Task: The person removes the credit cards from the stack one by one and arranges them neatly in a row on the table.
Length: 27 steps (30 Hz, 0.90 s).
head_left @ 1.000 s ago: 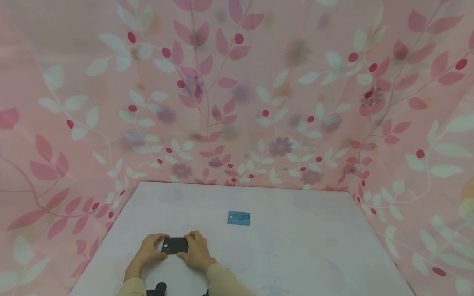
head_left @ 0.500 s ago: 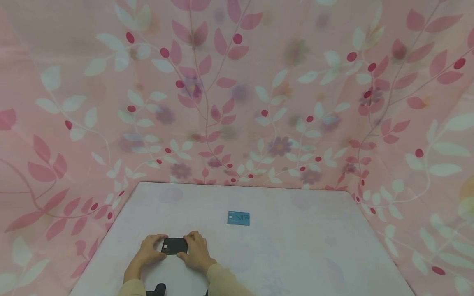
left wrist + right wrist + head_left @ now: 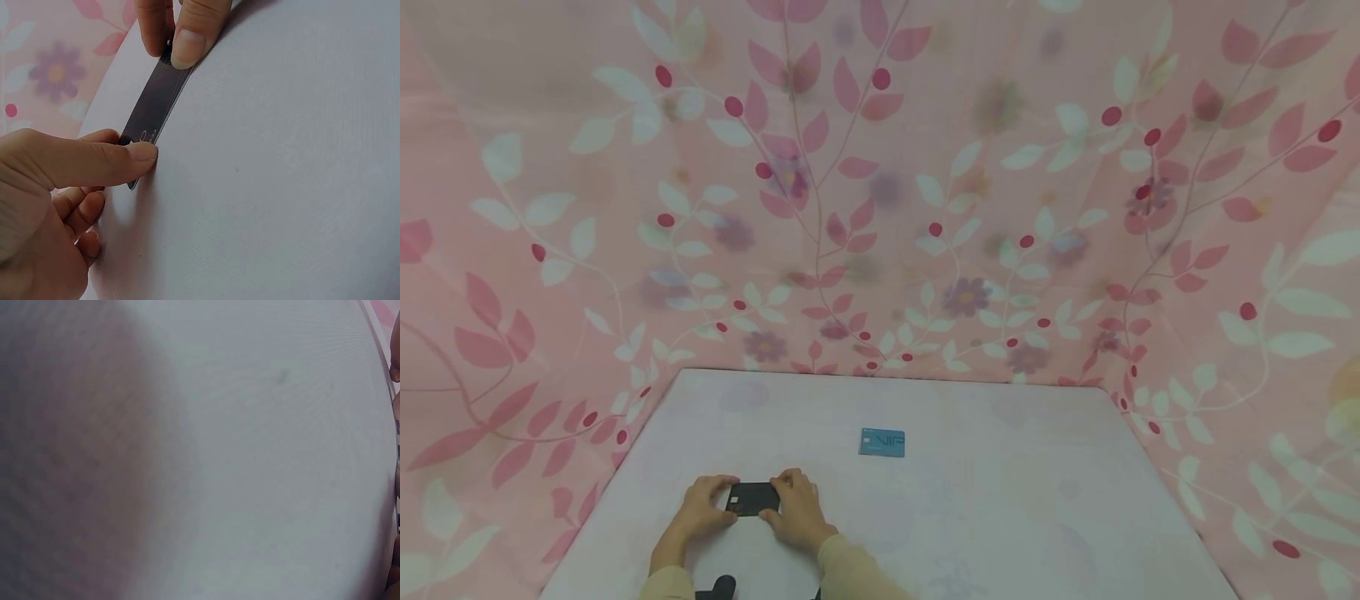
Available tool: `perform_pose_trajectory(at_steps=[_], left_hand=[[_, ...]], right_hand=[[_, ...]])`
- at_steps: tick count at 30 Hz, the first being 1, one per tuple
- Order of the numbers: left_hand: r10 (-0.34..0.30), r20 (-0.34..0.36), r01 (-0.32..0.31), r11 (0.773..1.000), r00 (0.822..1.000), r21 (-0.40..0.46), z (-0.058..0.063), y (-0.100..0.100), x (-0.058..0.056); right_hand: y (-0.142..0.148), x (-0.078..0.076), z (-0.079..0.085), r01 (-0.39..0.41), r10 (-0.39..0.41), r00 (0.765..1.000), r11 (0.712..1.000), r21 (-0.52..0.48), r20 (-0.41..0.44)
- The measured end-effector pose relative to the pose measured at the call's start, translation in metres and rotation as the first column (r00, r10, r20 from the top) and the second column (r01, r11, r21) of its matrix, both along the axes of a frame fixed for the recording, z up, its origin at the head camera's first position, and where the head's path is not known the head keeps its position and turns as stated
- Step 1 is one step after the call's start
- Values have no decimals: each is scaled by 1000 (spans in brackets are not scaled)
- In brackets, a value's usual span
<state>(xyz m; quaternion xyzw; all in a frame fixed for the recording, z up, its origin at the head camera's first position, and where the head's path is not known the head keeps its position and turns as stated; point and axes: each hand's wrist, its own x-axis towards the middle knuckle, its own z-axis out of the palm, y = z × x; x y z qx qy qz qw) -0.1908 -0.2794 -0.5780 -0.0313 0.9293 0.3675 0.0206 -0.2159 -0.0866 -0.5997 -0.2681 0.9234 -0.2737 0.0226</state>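
Observation:
A black chip card [image 3: 754,500] is held between both hands at the table's left front. My left hand [image 3: 702,510] pinches its left end, thumb on the near edge and fingers on the far edge. The right hand [image 3: 800,514] grips the right end in the same way. In the left wrist view, the card [image 3: 156,100] looks long and narrow, with the left thumb [image 3: 106,164] over its lower end. A blue card [image 3: 882,442] marked VIP lies apart, farther back and to the right. The right wrist view is mostly blurred by something close, with fingertips at its right edge.
The white table [image 3: 1015,492] runs back to a pink curtain [image 3: 880,208] with leaves and flowers, which hangs behind and at both sides. A dark rounded object [image 3: 724,587] shows between the forearms at the bottom edge.
Both hands and the black card stay almost still. The whole head view has shifted very slightly.

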Motion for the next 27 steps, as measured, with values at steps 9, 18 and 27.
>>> perform_pose_trajectory(at_steps=[9, 18, 27], left_hand=[[-5, -6, 5, 1000, 1000, 0, 0, 0, 0], [-1, -10, 1, 1000, 1000, 1, 0, 1, 0], [7, 2, -7, 1000, 1000, 14, 3, 3, 2]], right_hand=[[-1, -1, -2, 14, -14, 1000, 1000, 23, 4], [-1, -1, -5, 10, -10, 1000, 1000, 22, -20], [-1, -2, -6, 10, -9, 1000, 1000, 30, -10]])
